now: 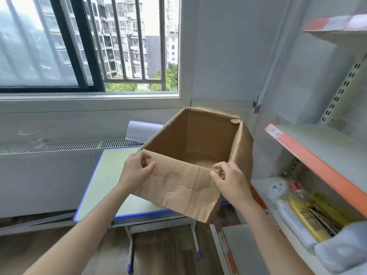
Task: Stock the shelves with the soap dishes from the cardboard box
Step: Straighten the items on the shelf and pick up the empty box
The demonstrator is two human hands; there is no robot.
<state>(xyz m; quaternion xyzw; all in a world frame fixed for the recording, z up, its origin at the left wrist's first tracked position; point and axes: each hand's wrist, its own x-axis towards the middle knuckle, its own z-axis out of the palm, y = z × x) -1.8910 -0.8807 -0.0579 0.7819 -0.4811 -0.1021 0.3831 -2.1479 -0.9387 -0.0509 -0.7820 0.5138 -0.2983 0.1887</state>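
Observation:
A brown cardboard box (pixel 178 185) is in the middle of the view, tilted toward me above the small table, its top open. The part of its inside that shows holds nothing; no soap dishes are in view. My left hand (pixel 135 171) grips the near rim at the left corner, thumb over the edge. At the right corner of the same rim, my right hand (pixel 228 179) pinches the cardboard. The shelves (pixel 317 165) stand at the right, with orange front edges.
A small green table with a blue edge (pixel 103 187) stands under the box, before a radiator and a barred window. The lower shelf holds bottles and yellow packs (pixel 303 213). A white roll (pixel 143 130) lies behind the box. The floor below is wooden.

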